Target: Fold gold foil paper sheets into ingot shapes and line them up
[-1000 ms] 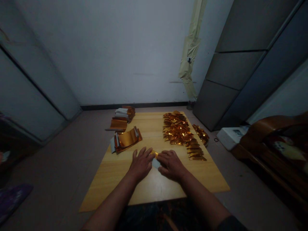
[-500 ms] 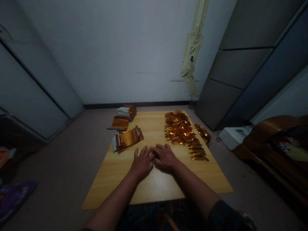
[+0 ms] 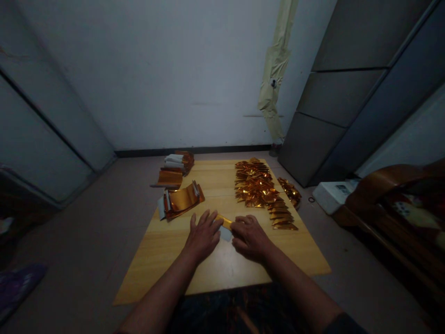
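Note:
Between my hands lies a partly folded sheet of gold foil paper point(image 3: 226, 223). A gold strip runs along its far edge, and its pale grey side shows nearer me. My left hand point(image 3: 203, 235) rests flat with fingers spread, its index finger and thumb touching the paper's left end. Curled over the right end, my right hand point(image 3: 251, 236) pinches the paper; its fingertips are partly hidden. Left of my hands sits a stack of curved gold sheets point(image 3: 184, 198). Folded gold foil pieces point(image 3: 257, 183) are piled on the right, with a neat row point(image 3: 281, 214) at their near end.
The wooden board point(image 3: 156, 273) carries all this. More curled sheets point(image 3: 170, 178) overhang its far left edge. A foil-filled container point(image 3: 290, 192) stands beyond the right edge, near a white box point(image 3: 330, 197) and a wooden chair point(image 3: 368, 222). A wall rises behind.
My right hand has shifted right, away from my left, uncovering the gold strip and grey side of the paper. My left hand has barely moved. The view has shifted slightly.

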A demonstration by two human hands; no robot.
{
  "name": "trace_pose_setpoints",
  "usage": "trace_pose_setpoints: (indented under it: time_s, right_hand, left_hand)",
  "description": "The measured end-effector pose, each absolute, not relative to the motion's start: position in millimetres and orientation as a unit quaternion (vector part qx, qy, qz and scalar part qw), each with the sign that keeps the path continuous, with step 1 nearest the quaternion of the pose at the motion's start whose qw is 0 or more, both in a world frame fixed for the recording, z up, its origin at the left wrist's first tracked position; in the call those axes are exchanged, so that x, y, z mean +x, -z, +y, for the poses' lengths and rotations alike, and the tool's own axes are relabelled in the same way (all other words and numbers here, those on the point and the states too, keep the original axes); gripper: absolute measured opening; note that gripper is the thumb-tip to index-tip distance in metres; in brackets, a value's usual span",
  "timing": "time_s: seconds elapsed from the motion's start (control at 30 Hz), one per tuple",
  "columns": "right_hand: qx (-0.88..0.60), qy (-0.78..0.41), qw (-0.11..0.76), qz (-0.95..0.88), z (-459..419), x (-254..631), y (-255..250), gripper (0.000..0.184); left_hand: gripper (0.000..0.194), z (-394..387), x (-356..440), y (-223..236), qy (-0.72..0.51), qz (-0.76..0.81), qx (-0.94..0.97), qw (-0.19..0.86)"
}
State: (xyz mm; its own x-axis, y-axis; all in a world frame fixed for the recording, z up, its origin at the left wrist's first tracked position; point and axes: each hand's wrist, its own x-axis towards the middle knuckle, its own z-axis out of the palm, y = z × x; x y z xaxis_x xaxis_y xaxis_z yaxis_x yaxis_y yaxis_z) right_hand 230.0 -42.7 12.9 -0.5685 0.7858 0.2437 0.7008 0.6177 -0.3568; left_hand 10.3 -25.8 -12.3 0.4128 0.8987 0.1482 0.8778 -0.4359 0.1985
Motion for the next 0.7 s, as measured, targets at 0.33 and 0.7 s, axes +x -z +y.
trace_pose_setpoints:
  time_s: [0.33,0.7]
  right_hand:
    - [-0.431,-0.098,0.204,-0.873,-35.4,222.4,-0.2,0.018]
    - [-0.429,-0.075,0.18,-0.882,-35.6,220.4,-1.8,0.012]
  left_hand:
    - [0.043,-25.1,8.1,15.9,-0.131,0.526,0.84,0.035]
    - [0.041,-26.0,10.5,14.1,-0.135,0.528,0.838,0.036]
